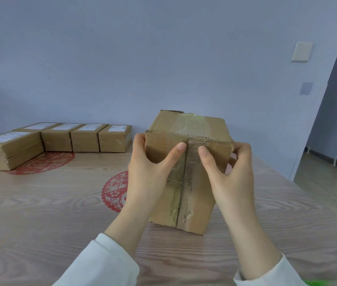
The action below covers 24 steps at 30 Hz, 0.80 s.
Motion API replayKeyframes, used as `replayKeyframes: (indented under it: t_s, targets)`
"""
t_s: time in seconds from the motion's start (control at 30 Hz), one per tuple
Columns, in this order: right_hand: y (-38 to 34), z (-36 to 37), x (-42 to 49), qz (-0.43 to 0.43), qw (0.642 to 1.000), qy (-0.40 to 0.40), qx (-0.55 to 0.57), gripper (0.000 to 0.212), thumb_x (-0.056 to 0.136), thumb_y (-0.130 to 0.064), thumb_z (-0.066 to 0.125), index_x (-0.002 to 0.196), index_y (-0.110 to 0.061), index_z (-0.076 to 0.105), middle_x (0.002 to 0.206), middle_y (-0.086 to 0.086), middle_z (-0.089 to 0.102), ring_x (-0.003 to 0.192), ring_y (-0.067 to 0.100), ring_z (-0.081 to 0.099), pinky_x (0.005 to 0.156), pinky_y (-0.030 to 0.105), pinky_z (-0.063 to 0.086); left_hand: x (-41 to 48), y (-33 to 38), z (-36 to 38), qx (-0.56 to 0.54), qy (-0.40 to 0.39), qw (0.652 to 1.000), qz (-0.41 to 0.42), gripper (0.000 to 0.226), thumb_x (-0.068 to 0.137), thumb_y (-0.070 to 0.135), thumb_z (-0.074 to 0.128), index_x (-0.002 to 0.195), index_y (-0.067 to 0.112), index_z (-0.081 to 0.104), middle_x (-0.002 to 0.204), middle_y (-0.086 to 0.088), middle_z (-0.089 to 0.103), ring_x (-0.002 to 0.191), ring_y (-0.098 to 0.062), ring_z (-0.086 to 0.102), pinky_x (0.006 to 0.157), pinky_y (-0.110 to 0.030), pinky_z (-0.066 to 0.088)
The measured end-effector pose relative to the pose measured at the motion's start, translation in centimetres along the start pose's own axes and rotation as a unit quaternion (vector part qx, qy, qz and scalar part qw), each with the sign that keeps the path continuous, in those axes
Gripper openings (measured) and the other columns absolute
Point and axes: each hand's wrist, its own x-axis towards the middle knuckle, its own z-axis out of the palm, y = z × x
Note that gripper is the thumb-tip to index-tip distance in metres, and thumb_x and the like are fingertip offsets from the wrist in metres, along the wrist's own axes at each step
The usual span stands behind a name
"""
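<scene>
A worn brown cardboard box [192,193] stands on the wooden table [39,213], its taped seam facing me and clear tape across its top. My left hand [149,172] grips the box's left side, thumb lying on the near face beside the seam. My right hand [231,172] grips the right side, thumb pressed on the near face just right of the seam. The fingers of both hands are hidden behind the box.
Several flat brown parcels [85,138] with white labels line the table's far left. Red paper-cut decorations [114,190] lie on the tabletop. A blue-grey wall stands behind, and a doorway [332,141] opens at the right. Something green [316,283] shows at the bottom right edge.
</scene>
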Motion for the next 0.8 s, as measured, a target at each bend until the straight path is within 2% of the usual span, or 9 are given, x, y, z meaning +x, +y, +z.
replayKeyframes:
  t_s: [0.1,0.2,0.27,0.37,0.47,0.53,0.67,0.73,0.8]
  targets:
    - [-0.6,-0.1,0.6,-0.001,1.000,-0.006,-0.006,0.046,0.060,-0.052,0.065,0.095,-0.031,0.043,0.105,-0.009,0.062,0.089,-0.014,0.058,0.067,0.001,0.042,0.5,0.0,0.1,0.002,-0.001,1.000,0.002,0.051,0.058,0.055,0.070,0.099,0.030,0.054,0.089,0.021,0.066,0.084,0.011,0.061,0.070,-0.008,0.046]
    - [-0.6,-0.2,1.2,-0.011,1.000,-0.009,-0.026,0.065,0.061,-0.055,0.063,0.119,-0.035,0.041,0.112,-0.013,0.057,0.091,-0.019,0.053,0.073,0.003,0.043,1.3,0.4,0.2,0.022,-0.012,1.000,0.007,0.047,0.068,0.048,0.075,0.105,0.027,0.054,0.093,0.020,0.066,0.085,0.013,0.060,0.069,-0.005,0.044]
    - [-0.6,-0.5,1.8,-0.010,0.997,-0.029,-0.065,0.086,0.059,-0.065,0.059,0.137,-0.044,0.030,0.120,-0.011,0.053,0.102,-0.009,0.053,0.085,0.014,0.046,1.8,0.6,0.2,0.037,-0.022,0.999,0.012,0.045,0.070,0.046,0.075,0.105,0.028,0.053,0.093,0.020,0.065,0.084,0.015,0.058,0.066,-0.001,0.042]
    - [-0.5,-1.1,3.2,-0.011,0.991,-0.070,-0.114,0.079,0.052,-0.080,0.054,0.126,-0.057,0.036,0.125,-0.004,0.049,0.104,0.000,0.055,0.091,0.032,0.050,2.6,0.9,0.2,0.040,-0.035,0.999,0.006,0.043,0.067,0.049,0.075,0.098,0.032,0.052,0.093,0.019,0.066,0.083,0.012,0.060,0.068,-0.004,0.044]
    - [-0.2,-1.3,3.8,-0.014,0.985,-0.092,-0.145,0.066,0.057,-0.071,0.061,0.117,-0.054,0.040,0.119,-0.005,0.042,0.097,-0.017,0.046,0.081,0.008,0.043,2.9,0.4,0.5,0.040,-0.041,0.998,-0.002,0.056,0.056,0.057,0.069,0.101,0.029,0.053,0.095,0.016,0.066,0.086,0.009,0.061,0.071,-0.011,0.046]
    - [-0.1,-1.4,3.9,-0.023,0.983,-0.092,-0.159,0.056,0.060,-0.063,0.065,0.111,-0.051,0.042,0.118,-0.006,0.038,0.095,-0.027,0.037,0.078,0.000,0.037,2.9,0.0,0.7,0.035,-0.042,0.998,-0.009,0.059,0.055,0.058,0.068,0.103,0.028,0.053,0.096,0.018,0.065,0.086,0.011,0.060,0.071,-0.009,0.045]
    - [0.0,-1.7,4.9,-0.027,0.984,-0.101,-0.146,0.056,0.050,-0.066,0.065,0.099,-0.046,0.046,0.127,-0.015,0.033,0.128,-0.011,0.028,0.102,0.021,0.034,3.4,-0.7,0.9,0.027,-0.048,0.998,-0.013,0.061,0.055,0.059,0.068,0.106,0.028,0.054,0.099,0.017,0.066,0.093,0.007,0.060,0.077,-0.015,0.046]
    - [0.2,-1.9,5.5,-0.005,0.987,-0.111,-0.119,0.064,0.046,-0.069,0.070,0.099,-0.042,0.047,0.118,-0.026,0.040,0.124,-0.006,0.039,0.102,0.025,0.036,3.5,-1.2,0.8,0.027,-0.060,0.998,-0.016,0.055,0.059,0.060,0.074,0.103,0.035,0.052,0.096,0.021,0.066,0.091,0.010,0.059,0.075,-0.012,0.047]
    - [0.8,-2.2,6.2,0.009,0.990,-0.099,-0.103,0.070,0.043,-0.071,0.078,0.099,-0.040,0.048,0.119,-0.021,0.049,0.116,0.003,0.052,0.099,0.033,0.045,3.3,-2.1,0.7,0.030,-0.073,0.997,-0.025,0.054,0.061,0.059,0.074,0.105,0.036,0.051,0.098,0.021,0.065,0.090,0.012,0.059,0.074,-0.013,0.047]
